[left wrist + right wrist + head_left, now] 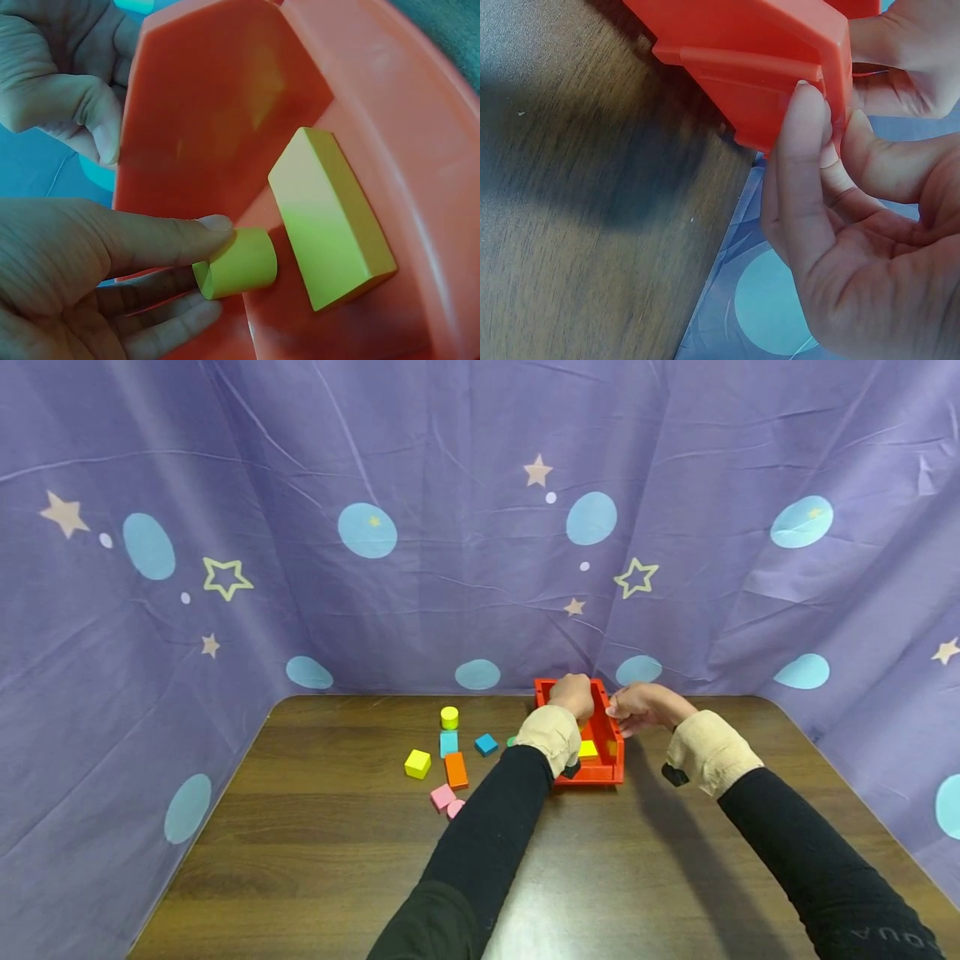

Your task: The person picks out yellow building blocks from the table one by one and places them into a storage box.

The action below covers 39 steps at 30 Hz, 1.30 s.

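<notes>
A red plastic bin (591, 777) sits near the table's back edge. Inside it, my left hand (572, 696) pinches a small yellow cylinder (244, 262) between thumb and fingers, close over the bin's floor. Beside that cylinder lies a yellow rectangular block (330, 217), its long side facing the held piece. My right hand (870, 225) grips the edge of the bin's right side wall, thumb on one face and fingers on the other. In the head view the left hand and wristband cover part of the bin.
Left of the bin lie a yellow cylinder (449, 718), a light blue block (448, 743), a blue block (486, 744), a yellow cube (417, 764), an orange block (456, 771) and a pink block (442, 797). A purple curtain (420, 618) hangs behind the table.
</notes>
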### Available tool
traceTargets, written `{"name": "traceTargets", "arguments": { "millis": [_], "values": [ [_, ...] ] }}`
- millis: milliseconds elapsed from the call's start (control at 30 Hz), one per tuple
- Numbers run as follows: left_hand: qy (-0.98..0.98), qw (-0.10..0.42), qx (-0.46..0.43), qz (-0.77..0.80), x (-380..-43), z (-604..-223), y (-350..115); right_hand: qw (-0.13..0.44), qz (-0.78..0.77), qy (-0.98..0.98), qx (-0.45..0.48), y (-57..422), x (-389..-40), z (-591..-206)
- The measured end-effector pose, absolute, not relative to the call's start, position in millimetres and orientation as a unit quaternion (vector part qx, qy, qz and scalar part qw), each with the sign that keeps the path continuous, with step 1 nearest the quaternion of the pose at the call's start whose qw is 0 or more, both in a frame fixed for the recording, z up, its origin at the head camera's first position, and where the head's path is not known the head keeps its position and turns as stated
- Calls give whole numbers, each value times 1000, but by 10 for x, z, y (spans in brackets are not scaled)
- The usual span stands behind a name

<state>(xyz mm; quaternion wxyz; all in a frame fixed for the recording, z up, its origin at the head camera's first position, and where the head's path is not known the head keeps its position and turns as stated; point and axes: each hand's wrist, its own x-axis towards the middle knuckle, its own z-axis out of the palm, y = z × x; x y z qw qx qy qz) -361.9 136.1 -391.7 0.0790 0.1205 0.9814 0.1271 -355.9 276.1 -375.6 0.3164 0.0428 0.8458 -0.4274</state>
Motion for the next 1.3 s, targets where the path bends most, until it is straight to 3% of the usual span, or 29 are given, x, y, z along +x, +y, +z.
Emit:
{"name": "traceTargets", "arguments": {
  "millis": [1300],
  "values": [
    [984, 87, 103, 112, -3737, -4122, 1502, 322, -426, 845, 34, 2774, -3577, -3783]
  ]
}}
